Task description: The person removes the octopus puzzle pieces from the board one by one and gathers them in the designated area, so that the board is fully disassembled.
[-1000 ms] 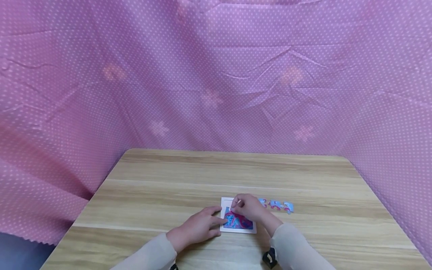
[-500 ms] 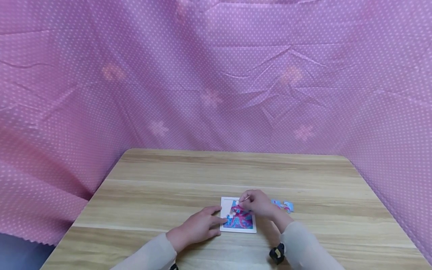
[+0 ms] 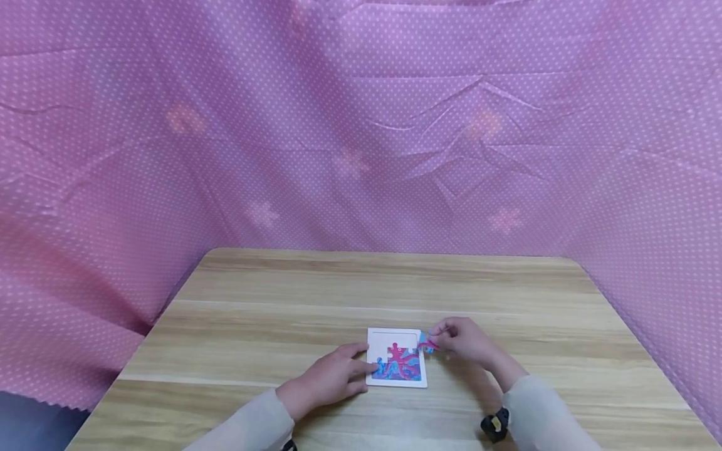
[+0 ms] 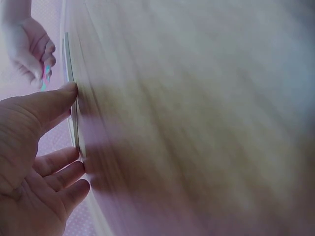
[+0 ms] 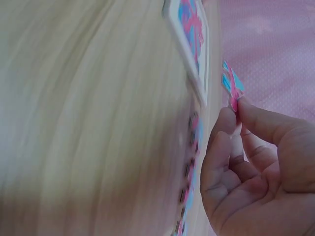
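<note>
A white puzzle frame (image 3: 398, 383) lies on the table with joined pieces of a pink octopus picture (image 3: 403, 366) in its lower part; the upper part shows bare white backing. My left hand (image 3: 335, 376) lies at the frame's left side, thumb and fingers spread against its edge. Just past the frame's right side, my right hand (image 3: 465, 341) pinches a blue and pink puzzle piece (image 3: 425, 342) between thumb and fingertips. The right wrist view shows this piece (image 5: 234, 84) held upright above the table.
A row of loose puzzle pieces (image 5: 189, 169) lies beside the frame in the right wrist view; the right hand covers them in the head view. The wooden table (image 3: 282, 282) reaches back to a pink dotted cloth (image 3: 350, 125) that hangs around it.
From over the frame's upper left, my right hand has moved right, past its right edge, with the puzzle piece in its fingers. The left hand stays at the frame.
</note>
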